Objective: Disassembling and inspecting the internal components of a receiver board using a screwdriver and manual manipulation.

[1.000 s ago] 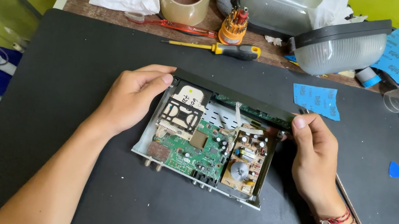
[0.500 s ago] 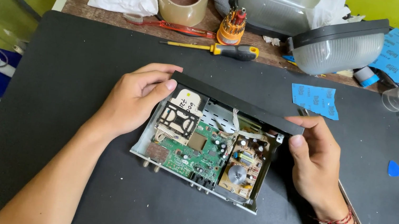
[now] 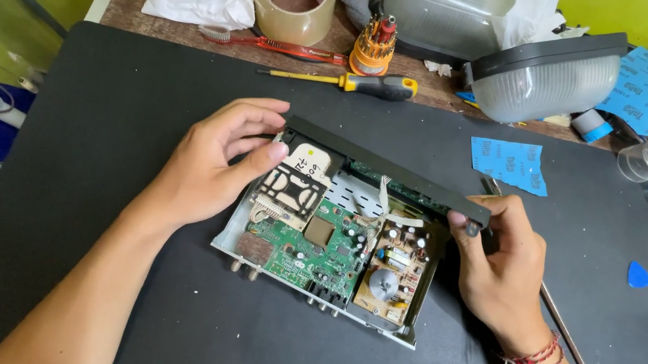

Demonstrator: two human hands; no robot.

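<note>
Both hands pinch the long black front panel [image 3: 382, 168] by its ends — the left hand [image 3: 210, 160] at its left end, the right hand [image 3: 498, 257] at its right. The panel spans the far edge of the open metal chassis [image 3: 331, 244] (circuit boards exposed), which sits on the black mat [image 3: 90, 128].

We see both of our forearms bare from the lower edge of the picture up to the wrists, with no sleeves in view. Our left hand [image 3: 210, 164] wears nothing: no ring, no watch, no glove. Our right hand [image 3: 501, 266] is also ungloved, and its wrist carries a thin red string bracelet [image 3: 528, 361], wound round several times, with short loose ends trailing off it.
</note>
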